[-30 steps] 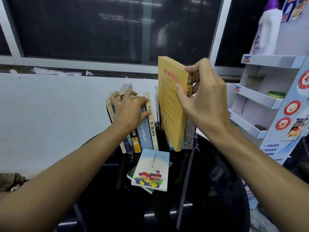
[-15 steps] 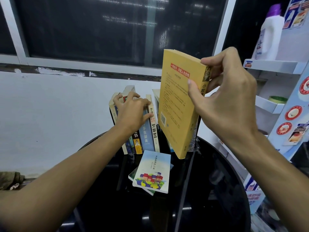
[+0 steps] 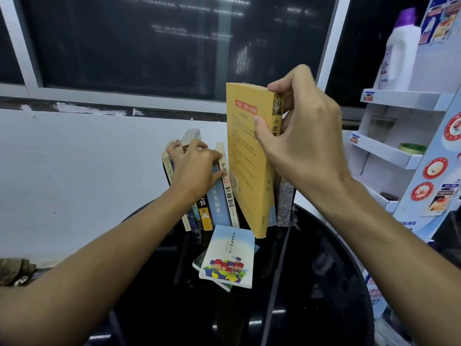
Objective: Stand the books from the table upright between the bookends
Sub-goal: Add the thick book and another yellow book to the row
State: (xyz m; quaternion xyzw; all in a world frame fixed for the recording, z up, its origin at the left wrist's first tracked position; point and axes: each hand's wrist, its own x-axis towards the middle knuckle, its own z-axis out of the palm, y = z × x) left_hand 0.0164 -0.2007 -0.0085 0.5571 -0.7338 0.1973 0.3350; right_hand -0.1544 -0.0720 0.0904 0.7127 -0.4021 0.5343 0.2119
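Now one yellow book (image 3: 245, 156), one upright row (image 3: 219, 196), two flat books (image 3: 228, 258).

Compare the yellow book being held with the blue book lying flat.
The yellow book is held upright by the right hand; the blue book lies flat on another book. The yellow book shows a text-filled back cover, the blue book a picture of coloured houses. Both are Chinese paperbacks.
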